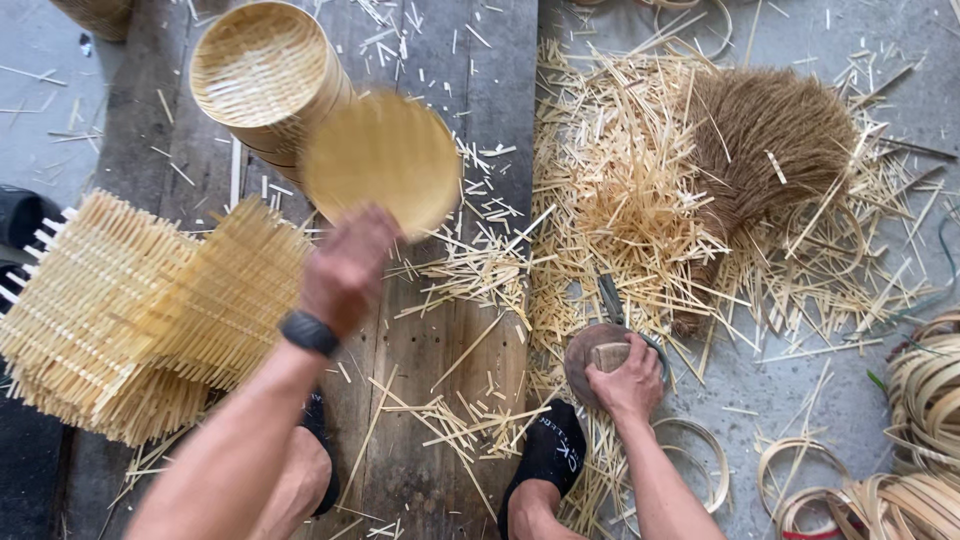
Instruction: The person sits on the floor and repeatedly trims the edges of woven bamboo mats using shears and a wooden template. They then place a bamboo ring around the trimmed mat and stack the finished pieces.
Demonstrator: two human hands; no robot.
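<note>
My left grip is closed on the near rim of a round woven bamboo disc, blurred, flat face up, just near-right of the stack of bamboo steamer rings. My right grip is wrapped around a short wooden block on a dark round stump, beside scissors. Square lattice mats are piled left on the plank surface; straw-pale splinters and a fibrous brush lie far right.

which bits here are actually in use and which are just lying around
In use: left hand holding a round woven disc; right hand on a wooden block; stacked steamer baskets; square woven mats.

Lying about: offcut pile, brush, bamboo hoops.
</note>
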